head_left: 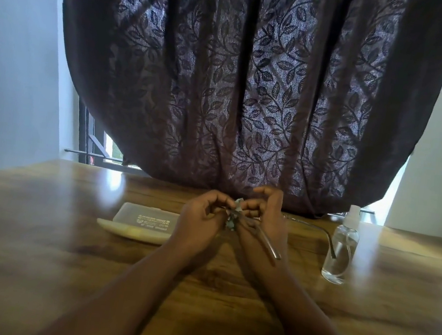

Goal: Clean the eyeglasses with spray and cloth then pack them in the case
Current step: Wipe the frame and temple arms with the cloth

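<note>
We note thin metal glasses [307, 224] held above the table [38, 242] centre, temples unfolded; left hand [203, 215] pinches a cloth [233, 216] against them, right hand [267, 214] fingers curl round the frame. The case [140, 223] lies open at left, contents indistinct; the bottle [340, 249] at right holds clear liquid.

Bare tabletop [38, 242] fills the lower left and lower right of the frame. The open case [140, 223] blocks centre left, the spray bottle [340, 249] stands at right, and the curtain [238, 86] closes off the far edge.
</note>
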